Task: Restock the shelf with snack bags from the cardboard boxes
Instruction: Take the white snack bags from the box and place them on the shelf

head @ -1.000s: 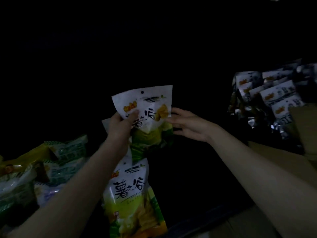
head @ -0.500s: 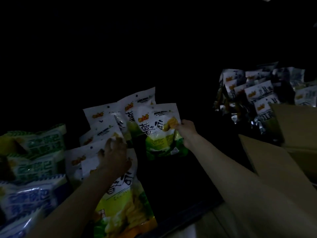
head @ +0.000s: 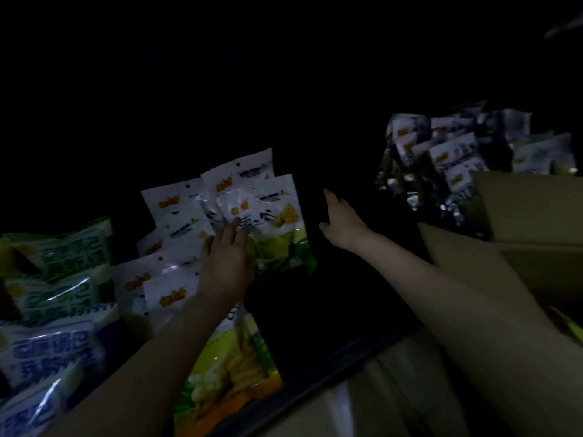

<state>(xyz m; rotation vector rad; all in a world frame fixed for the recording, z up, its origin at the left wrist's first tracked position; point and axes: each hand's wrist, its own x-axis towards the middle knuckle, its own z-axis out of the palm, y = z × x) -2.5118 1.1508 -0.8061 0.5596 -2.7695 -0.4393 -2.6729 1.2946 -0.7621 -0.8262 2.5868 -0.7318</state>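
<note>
Very dim room; upper half of frame is near black, no walls or windows to make out. Faint pale streak (head: 564,25) at top right corner, can't tell what it is. Dark edge rail (head: 331,370) runs diagonally across lower centre. Below it, at bottom centre-right, a paler, greyish floor (head: 388,402) w/ faint seam lines. Light is weak, reaching only the lower part of frame.

A dark shelf (head: 331,316) carries overlapping white-and-green snack bags (head: 271,222), blue-and-green packets (head: 56,348) at its left, silvery packets (head: 441,159) far right.
</note>
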